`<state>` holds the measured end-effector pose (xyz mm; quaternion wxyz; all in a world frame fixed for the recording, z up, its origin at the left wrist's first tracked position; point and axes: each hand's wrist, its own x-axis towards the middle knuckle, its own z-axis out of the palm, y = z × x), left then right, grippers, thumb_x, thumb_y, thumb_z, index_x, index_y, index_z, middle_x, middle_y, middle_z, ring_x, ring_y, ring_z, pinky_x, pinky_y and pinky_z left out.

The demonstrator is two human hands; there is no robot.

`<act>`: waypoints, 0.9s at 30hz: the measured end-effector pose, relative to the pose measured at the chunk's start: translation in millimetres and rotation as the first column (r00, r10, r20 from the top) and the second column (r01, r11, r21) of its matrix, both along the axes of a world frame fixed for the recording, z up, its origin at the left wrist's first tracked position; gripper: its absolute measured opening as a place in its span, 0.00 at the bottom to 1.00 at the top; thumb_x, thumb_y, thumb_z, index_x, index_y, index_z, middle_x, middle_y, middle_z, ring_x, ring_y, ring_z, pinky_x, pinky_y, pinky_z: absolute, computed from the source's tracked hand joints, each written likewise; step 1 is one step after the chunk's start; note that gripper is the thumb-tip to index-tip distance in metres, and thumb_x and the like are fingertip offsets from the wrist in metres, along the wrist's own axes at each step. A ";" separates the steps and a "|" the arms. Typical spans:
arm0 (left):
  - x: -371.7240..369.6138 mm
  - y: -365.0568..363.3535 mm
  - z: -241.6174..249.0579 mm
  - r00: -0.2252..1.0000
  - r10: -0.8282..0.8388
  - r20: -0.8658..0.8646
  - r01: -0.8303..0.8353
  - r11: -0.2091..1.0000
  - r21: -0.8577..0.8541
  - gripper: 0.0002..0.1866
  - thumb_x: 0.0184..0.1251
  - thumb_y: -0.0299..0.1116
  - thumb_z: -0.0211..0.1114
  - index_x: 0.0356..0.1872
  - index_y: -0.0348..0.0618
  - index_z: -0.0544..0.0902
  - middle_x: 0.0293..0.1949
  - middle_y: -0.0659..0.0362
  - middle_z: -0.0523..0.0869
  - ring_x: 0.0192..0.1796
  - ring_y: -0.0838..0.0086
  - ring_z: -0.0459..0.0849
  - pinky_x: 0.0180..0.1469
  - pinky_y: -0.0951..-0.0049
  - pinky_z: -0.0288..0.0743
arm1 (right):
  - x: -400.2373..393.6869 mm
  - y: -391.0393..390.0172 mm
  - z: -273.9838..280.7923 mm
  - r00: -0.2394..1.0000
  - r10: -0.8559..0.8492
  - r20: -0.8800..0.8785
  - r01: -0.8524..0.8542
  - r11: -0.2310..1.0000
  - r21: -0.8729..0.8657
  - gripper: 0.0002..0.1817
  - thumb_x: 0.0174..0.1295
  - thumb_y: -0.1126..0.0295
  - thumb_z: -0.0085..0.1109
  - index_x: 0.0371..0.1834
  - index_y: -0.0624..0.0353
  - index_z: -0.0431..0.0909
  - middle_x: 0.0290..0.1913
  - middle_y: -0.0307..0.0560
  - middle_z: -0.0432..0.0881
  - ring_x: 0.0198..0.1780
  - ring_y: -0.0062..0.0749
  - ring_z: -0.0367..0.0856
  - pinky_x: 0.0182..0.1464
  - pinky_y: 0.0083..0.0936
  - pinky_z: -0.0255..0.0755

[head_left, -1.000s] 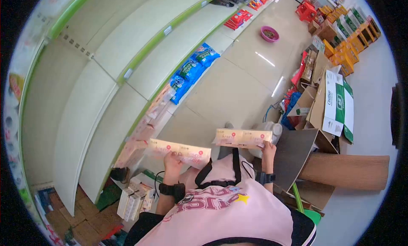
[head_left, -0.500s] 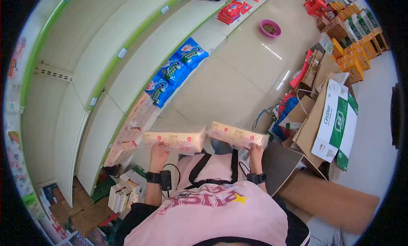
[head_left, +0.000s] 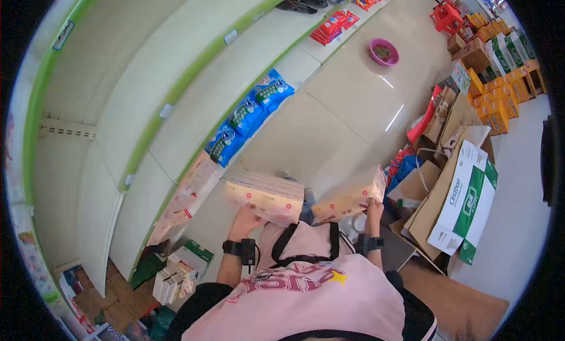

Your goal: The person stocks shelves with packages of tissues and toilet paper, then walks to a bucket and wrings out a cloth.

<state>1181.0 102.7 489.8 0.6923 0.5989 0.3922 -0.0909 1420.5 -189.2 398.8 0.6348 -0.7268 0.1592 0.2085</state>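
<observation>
My left hand (head_left: 247, 218) is closed on the near side of a pale peach, plastic-wrapped tissue pack (head_left: 265, 195), whose striped upper face shows. A similar tissue pack (head_left: 344, 204) is gripped at its right end by my right hand (head_left: 373, 208); it slants, with the right end higher. Both packs are held apart from each other in front of my body, above the floor. More peach packs (head_left: 179, 203) lie on the low shelf to the left of my left hand. Blue bags (head_left: 244, 116) lie farther along that shelf.
Green-edged shelves (head_left: 200, 64) rise on the left. Opened cardboard boxes, one a white-and-green carton (head_left: 465, 200), stand close on the right. A pink basin (head_left: 384, 52) sits on the tiled floor ahead. Small boxes (head_left: 175, 279) are stacked low at left.
The left pack has tipped, showing more of its upper face. The right pack has tilted with its right end up, and my right hand has shifted right. The view has moved slightly.
</observation>
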 end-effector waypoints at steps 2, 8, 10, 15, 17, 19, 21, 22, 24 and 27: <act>-4.4 11.5 -29.4 1.000 0.003 0.031 -0.004 0.999 0.052 0.13 0.60 0.41 0.52 0.32 0.40 0.66 0.35 0.55 0.75 0.42 0.68 0.74 0.47 0.68 0.68 | 28.6 22.3 -9.2 0.996 0.081 0.024 -0.080 0.996 -0.027 0.11 0.54 0.72 0.45 0.21 0.68 0.73 0.24 0.45 0.76 0.25 0.26 0.76 0.23 0.19 0.72; 23.7 40.1 -117.2 0.665 0.747 0.015 -0.712 0.640 -0.290 0.13 0.56 0.39 0.58 0.27 0.42 0.67 0.31 0.58 0.75 0.33 0.69 0.77 0.39 0.70 0.74 | 121.5 141.6 -73.1 0.976 0.211 0.047 -0.210 0.978 -0.015 0.11 0.54 0.69 0.46 0.19 0.61 0.72 0.17 0.36 0.68 0.20 0.16 0.67 0.21 0.15 0.63; 19.2 58.5 -185.8 0.471 0.831 -0.297 -0.873 0.392 -0.289 0.12 0.58 0.40 0.56 0.21 0.46 0.68 0.20 0.63 0.67 0.23 0.76 0.68 0.34 0.76 0.70 | 133.1 188.2 -110.0 0.934 0.351 0.062 -0.354 0.934 0.053 0.12 0.55 0.68 0.45 0.20 0.63 0.72 0.18 0.37 0.69 0.20 0.18 0.67 0.23 0.16 0.63; 20.9 80.0 -237.1 0.448 0.864 -0.232 -0.882 0.383 -0.276 0.11 0.55 0.36 0.56 0.19 0.43 0.68 0.18 0.64 0.66 0.23 0.77 0.70 0.42 0.66 0.73 | 171.7 307.2 -156.4 0.824 0.484 0.294 -0.527 0.845 0.087 0.13 0.56 0.71 0.42 0.20 0.66 0.73 0.19 0.41 0.74 0.21 0.19 0.67 0.24 0.15 0.57; 31.0 82.0 -252.7 0.403 0.892 -0.204 -0.908 0.362 -0.210 0.10 0.55 0.36 0.55 0.20 0.44 0.69 0.19 0.65 0.66 0.24 0.78 0.70 0.43 0.65 0.72 | 191.8 344.1 -167.4 0.851 0.461 0.251 -0.524 0.782 0.337 0.10 0.53 0.73 0.44 0.20 0.65 0.72 0.21 0.43 0.75 0.21 0.20 0.67 0.25 0.16 0.60; 38.1 83.9 -271.4 0.344 0.924 -0.168 -0.936 0.324 -0.140 0.09 0.56 0.37 0.54 0.21 0.45 0.70 0.21 0.65 0.66 0.28 0.79 0.71 0.44 0.66 0.71 | 201.9 364.2 -191.0 0.875 0.429 0.225 -0.480 0.706 0.521 0.08 0.52 0.74 0.45 0.20 0.65 0.72 0.21 0.43 0.75 0.21 0.20 0.67 0.24 0.17 0.61; 43.5 83.7 -294.1 0.285 0.945 -0.158 -0.956 0.269 -0.120 0.10 0.57 0.37 0.54 0.21 0.44 0.70 0.21 0.65 0.66 0.29 0.78 0.72 0.45 0.66 0.71 | 220.7 374.3 -235.5 0.795 0.585 0.161 -0.525 0.530 0.666 0.05 0.51 0.72 0.49 0.25 0.63 0.72 0.26 0.38 0.73 0.24 0.20 0.68 0.26 0.17 0.62; 48.0 81.9 -303.6 0.239 0.959 -0.152 -0.969 0.225 -0.099 0.10 0.57 0.38 0.54 0.22 0.44 0.70 0.22 0.65 0.66 0.30 0.78 0.72 0.46 0.67 0.71 | 228.3 382.0 -259.4 0.785 0.595 0.173 -0.537 0.511 0.671 0.05 0.51 0.72 0.49 0.25 0.63 0.72 0.26 0.38 0.73 0.24 0.20 0.68 0.26 0.17 0.62; 53.3 74.4 -318.6 0.246 0.969 -0.036 -0.967 0.242 -0.084 0.10 0.58 0.38 0.53 0.23 0.43 0.71 0.22 0.64 0.66 0.31 0.77 0.73 0.47 0.66 0.70 | 238.6 393.9 -327.4 0.695 0.706 0.137 -0.575 0.431 0.695 0.05 0.48 0.74 0.50 0.23 0.65 0.72 0.27 0.41 0.75 0.27 0.22 0.72 0.28 0.17 0.66; 51.8 65.9 -338.2 0.183 0.981 0.062 -0.978 0.188 -0.087 0.10 0.59 0.38 0.52 0.27 0.41 0.72 0.24 0.63 0.68 0.35 0.75 0.74 0.49 0.66 0.70 | 254.6 424.4 -419.0 0.485 0.860 0.158 -0.692 0.267 0.671 0.07 0.48 0.74 0.49 0.27 0.67 0.72 0.30 0.46 0.76 0.33 0.26 0.75 0.35 0.20 0.71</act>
